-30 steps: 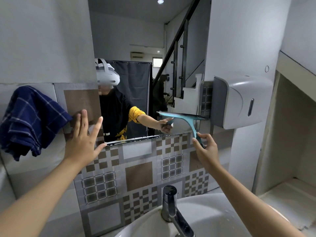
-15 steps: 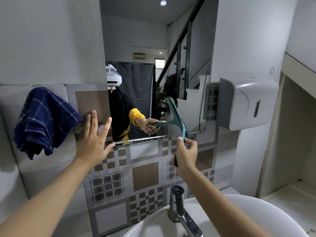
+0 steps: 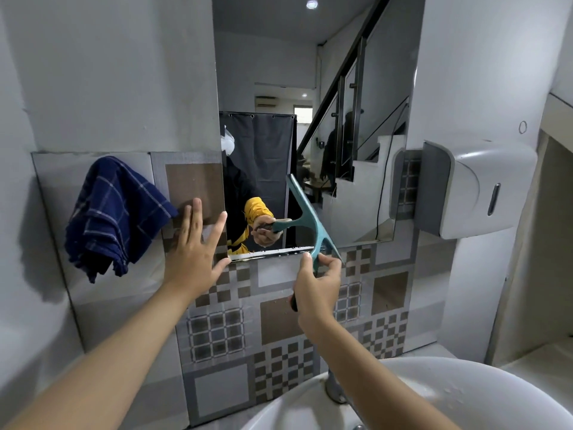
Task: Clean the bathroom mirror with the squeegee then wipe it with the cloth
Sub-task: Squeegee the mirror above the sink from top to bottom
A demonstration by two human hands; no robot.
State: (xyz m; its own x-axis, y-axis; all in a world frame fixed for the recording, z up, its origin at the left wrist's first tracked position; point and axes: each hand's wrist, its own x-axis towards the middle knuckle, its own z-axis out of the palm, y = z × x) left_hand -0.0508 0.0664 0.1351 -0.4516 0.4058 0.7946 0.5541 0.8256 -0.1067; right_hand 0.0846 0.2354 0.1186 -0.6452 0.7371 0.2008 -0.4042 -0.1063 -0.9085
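Note:
The wall mirror [image 3: 325, 88] hangs above patterned tiles. My right hand [image 3: 316, 287] grips the handle of a teal squeegee [image 3: 310, 218], whose blade stands nearly upright, tilted, against the lower middle of the glass. My left hand [image 3: 192, 249] lies flat with spread fingers on the tiled wall beside the mirror's lower left corner. A dark blue checked cloth [image 3: 111, 215] hangs on the wall left of that hand, close to its fingertips.
A white and grey dispenser [image 3: 474, 190] juts from the wall right of the mirror. The white basin [image 3: 465, 395] and its chrome tap [image 3: 335, 389] sit below my right arm. A recess opens at the far right.
The squeegee went from lying level at the mirror's right edge to standing nearly upright at the lower middle, as my right hand moved left. My left hand stayed on the tiles.

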